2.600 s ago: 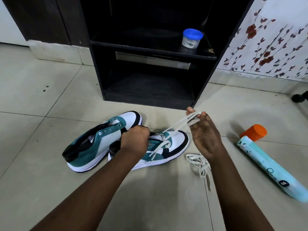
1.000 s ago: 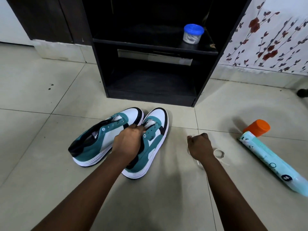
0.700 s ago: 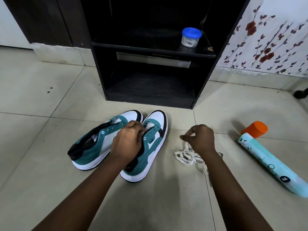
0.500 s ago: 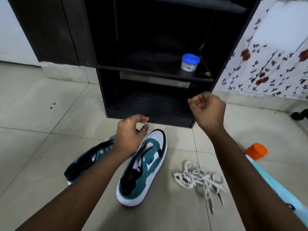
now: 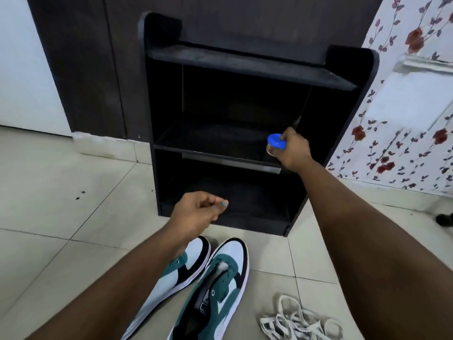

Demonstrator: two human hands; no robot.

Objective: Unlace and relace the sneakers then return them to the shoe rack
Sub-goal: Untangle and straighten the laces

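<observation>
Two teal, white and black sneakers lie side by side on the tiled floor, both without laces: the left sneaker (image 5: 171, 278) partly under my left forearm, the right sneaker (image 5: 215, 288) beside it. White laces (image 5: 294, 322) lie in a loose heap to their right. The black shoe rack (image 5: 245, 69) stands just beyond. My right hand (image 5: 291, 149) grips a small jar with a blue lid (image 5: 275, 141) on the rack's middle shelf. My left hand (image 5: 196, 213) hovers over the sneakers' toes, fingers loosely curled, holding nothing.
A floral-patterned wall (image 5: 404, 114) runs along the right of the rack. A dark cabinet (image 5: 85, 65) stands behind and to the left. A dark object (image 5: 445, 219) sits on the floor at the far right edge.
My right hand left the laces on the floor, rose and reached to the jar on the shelf. My left hand let go of the sneaker. The view tilted up toward the rack.
</observation>
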